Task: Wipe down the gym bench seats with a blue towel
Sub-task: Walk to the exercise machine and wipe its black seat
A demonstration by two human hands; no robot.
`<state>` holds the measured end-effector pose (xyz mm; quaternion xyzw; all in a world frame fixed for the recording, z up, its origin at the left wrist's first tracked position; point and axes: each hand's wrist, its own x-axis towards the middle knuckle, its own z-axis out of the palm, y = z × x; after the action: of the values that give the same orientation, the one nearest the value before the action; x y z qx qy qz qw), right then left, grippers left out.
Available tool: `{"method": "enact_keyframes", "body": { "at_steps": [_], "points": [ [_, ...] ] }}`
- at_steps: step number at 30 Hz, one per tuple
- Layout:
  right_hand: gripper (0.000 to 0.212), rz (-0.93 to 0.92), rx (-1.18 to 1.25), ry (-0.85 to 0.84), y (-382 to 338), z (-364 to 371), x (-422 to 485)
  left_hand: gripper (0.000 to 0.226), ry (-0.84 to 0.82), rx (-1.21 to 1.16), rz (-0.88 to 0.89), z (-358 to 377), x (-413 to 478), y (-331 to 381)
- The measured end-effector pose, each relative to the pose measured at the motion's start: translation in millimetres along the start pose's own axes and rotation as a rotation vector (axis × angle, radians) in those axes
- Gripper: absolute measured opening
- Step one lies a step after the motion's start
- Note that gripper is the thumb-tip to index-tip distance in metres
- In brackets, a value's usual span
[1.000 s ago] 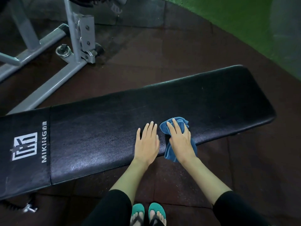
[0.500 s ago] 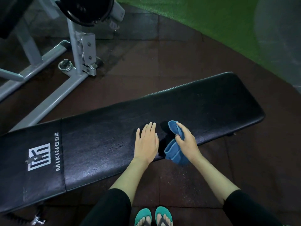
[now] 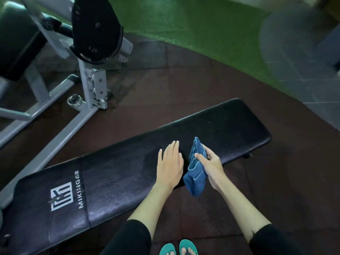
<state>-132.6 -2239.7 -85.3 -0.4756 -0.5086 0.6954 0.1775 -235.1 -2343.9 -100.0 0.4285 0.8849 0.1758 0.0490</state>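
Note:
A long black padded gym bench runs from the lower left to the right, with a white logo near its left end. My left hand lies flat on the pad near the front edge, fingers straight. Just to its right, my right hand grips a bunched blue towel, lifted off the pad so that its lower end hangs past the bench's front edge.
A grey steel machine frame with a black weight plate stands behind the bench at the upper left. Dark rubber floor tiles surround the bench, with green turf beyond. My feet in teal sandals are at the bottom.
My right hand has lifted the towel off the pad and turned it upright, gathering it in the fingers. The left hand has stayed flat. The view has tilted upward.

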Motion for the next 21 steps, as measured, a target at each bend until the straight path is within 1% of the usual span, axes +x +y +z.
{"method": "enact_keyframes", "body": {
  "at_steps": [3,6,11,13,16,18,21],
  "points": [
    [0.041,-0.098,-0.075,0.018,-28.0,-12.6,-20.1,0.051,-0.001,-0.046,0.039,-28.0,4.1,23.0],
    [0.043,-0.181,-0.168,0.049,-56.5,-28.3,-38.5,0.065,-0.022,-0.134,0.079,-56.9,7.4,51.4],
    [0.047,-0.243,-0.267,0.109,-101.4,-57.4,-69.9,0.077,-0.076,-0.242,0.149,-97.7,12.4,95.9],
    [0.047,-0.262,-0.293,0.139,-118.7,-68.1,-81.8,0.072,-0.107,-0.250,0.174,-112.8,14.5,113.6],
    [0.047,-0.287,-0.295,0.170,-141.1,-86.7,-98.9,0.045,-0.149,-0.254,0.208,-130.2,18.1,140.7],
    [0.047,-0.309,-0.311,0.189,-154.5,-100.5,-109.5,0.042,-0.143,-0.248,0.239,-140.0,20.0,159.1],
    [0.048,-0.333,-0.340,0.224,-172.0,-123.7,-123.0,0.042,-0.148,-0.227,0.280,-150.4,22.3,187.7]
  ]
}}
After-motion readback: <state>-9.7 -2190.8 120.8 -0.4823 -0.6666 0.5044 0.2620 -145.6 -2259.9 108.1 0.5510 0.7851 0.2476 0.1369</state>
